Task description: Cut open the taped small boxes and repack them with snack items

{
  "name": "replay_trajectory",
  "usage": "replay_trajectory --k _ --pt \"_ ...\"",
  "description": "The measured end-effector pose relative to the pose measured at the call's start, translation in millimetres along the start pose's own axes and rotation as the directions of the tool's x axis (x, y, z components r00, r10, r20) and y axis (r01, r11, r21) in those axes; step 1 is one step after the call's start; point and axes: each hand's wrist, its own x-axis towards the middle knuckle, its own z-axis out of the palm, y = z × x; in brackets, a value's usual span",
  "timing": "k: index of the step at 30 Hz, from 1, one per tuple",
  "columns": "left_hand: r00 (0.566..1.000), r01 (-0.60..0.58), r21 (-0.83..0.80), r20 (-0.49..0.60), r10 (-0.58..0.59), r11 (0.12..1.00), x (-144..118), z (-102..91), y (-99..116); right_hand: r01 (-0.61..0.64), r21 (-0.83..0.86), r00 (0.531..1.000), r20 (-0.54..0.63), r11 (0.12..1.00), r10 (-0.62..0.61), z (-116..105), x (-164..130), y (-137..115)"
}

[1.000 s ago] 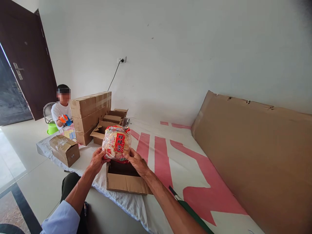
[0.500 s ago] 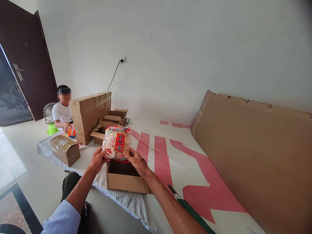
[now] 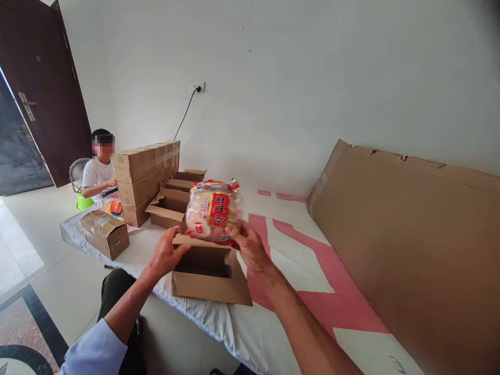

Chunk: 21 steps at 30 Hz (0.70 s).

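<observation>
A clear and red bag of rice crackers is held up by its lower right corner in my right hand, thumb across its front. My left hand is off the bag, just to its lower left, with thumb and fingers apart over the left side of an open cardboard box. That box stands on the cloth below the bag, flaps folded out, and its visible inside is dark and bare.
Closed cartons are stacked at the left, beside several open boxes. A single taped carton sits near the cloth's left edge. Behind the stack sits a person in a white shirt. A large cardboard sheet leans at the right.
The cracker bag has moved right and up in my right hand. My left hand has let go of it. The other person's hand has left the orange object.
</observation>
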Motion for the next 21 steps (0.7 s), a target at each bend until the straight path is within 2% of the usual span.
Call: replay_trajectory --k 2,4,5,7,8,10,12,14,16,18,21 --pt "0.971 -0.165 0.288 0.216 0.104 0.943 -15.4 6.6 15.0 0.073 -0.105 0.985 -0.147 0.992 -0.088 -26.4 8.5 -11.0" --pt "0.876 -0.311 0.472 0.478 0.057 0.825 -29.3 16.7 28.5 0.099 -0.249 0.961 -0.228 0.963 -0.158 -53.4 17.0 -16.8" --pt "0.823 -0.368 0.535 0.568 -0.001 0.761 -34.6 22.1 33.7 0.098 -0.314 0.955 -0.239 0.944 -0.178 -65.7 20.7 -17.6" --pt "0.753 -0.438 0.623 0.648 -0.114 0.647 -40.9 29.7 39.8 0.076 -0.419 0.961 -0.212 0.905 -0.179 -84.9 26.4 -15.9" --pt "0.737 -0.457 0.652 0.659 -0.154 0.605 -42.3 30.5 40.6 0.057 -0.467 0.973 -0.172 0.882 -0.154 -90.9 28.3 -14.1" --pt "0.731 -0.475 0.688 0.655 -0.189 0.548 -43.4 23.8 37.9 0.016 -0.575 0.997 -0.052 0.818 -0.057 -93.8 30.7 -10.1" --pt "0.744 -0.487 0.706 0.644 -0.179 0.515 -44.9 6.3 31.9 0.010 -0.699 0.993 0.091 0.715 0.076 -83.5 32.8 -6.4" --pt "0.761 -0.493 0.713 0.631 -0.150 0.498 -48.5 -17.9 24.8 0.071 -0.797 0.953 0.231 0.599 0.195 -60.6 36.7 -2.1" --pt "0.787 -0.483 0.725 0.605 -0.119 0.491 -53.9 -43.0 18.3 0.155 -0.833 0.902 0.338 0.531 0.268 -27.7 43.9 4.8" --pt "0.825 -0.449 0.750 0.557 -0.098 0.485 -59.1 -64.2 12.1 0.210 -0.825 0.865 0.407 0.524 0.294 10.5 54.7 15.6" --pt "0.880 -0.379 0.789 0.469 -0.074 0.483 -60.5 -84.8 1.5 0.266 -0.806 0.837 0.466 0.529 0.288 67.0 73.8 37.0"
